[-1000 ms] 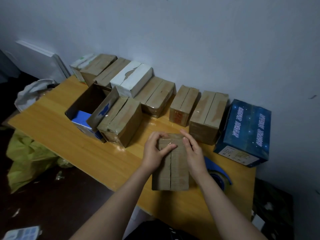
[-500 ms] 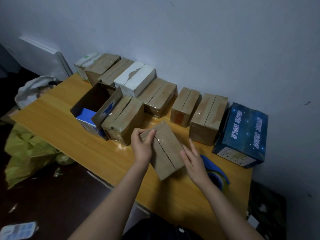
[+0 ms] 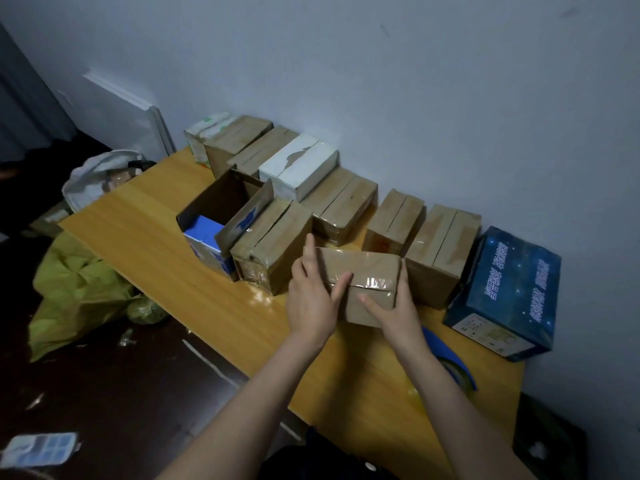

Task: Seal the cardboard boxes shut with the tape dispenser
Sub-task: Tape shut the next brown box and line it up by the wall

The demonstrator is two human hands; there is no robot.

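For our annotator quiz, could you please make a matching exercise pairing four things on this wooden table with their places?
Things: 1 small brown cardboard box; 2 blue tape dispenser; 3 dark blue star-printed box; 4 white box with torn top.
Places: A right end of the wooden table; B back row, towards the left; C held between left hand and right hand; D near the front edge, partly hidden.
Pairs: 1-C, 2-D, 3-A, 4-B.

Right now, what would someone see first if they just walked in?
The left hand and right hand hold a small cardboard box at the near side of the wooden table. Behind it, taped boxes line the wall, ending in a starry dark blue box at the right.
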